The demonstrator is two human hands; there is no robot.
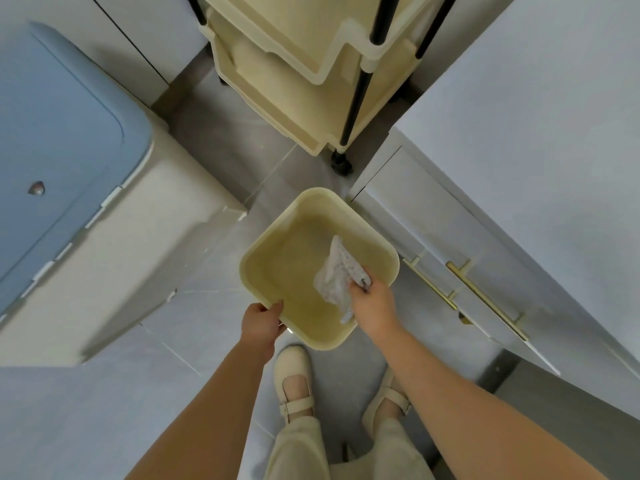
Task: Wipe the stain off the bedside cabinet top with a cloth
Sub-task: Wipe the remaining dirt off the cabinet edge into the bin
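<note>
Left hand [261, 323] grips near-left rim of cream basin [250, 261], thumb over edge, other fingers hidden under rim. Right hand [373, 304] holds crumpled white cloth [337, 271] inside basin, fingers [356, 288] clamped on its lower part; cloth's upper end points up over basin's right half. Basin over grey floor [225, 140], just left of white cabinet [554, 133] with 2 brass handles [485, 296]. Cream tiered cart [294, 81] beyond basin. Blue-lidded box [59, 133] at left. 2 cream shoes [294, 379] below.

Crumpled white cloth [337, 271] with small dark speckles, pinched at its near edge by the right hand [374, 303], hanging inside the basin [294, 265] toward its near right corner, pale smooth bedside cabinet top [554, 116] level, just right of the basin.
</note>
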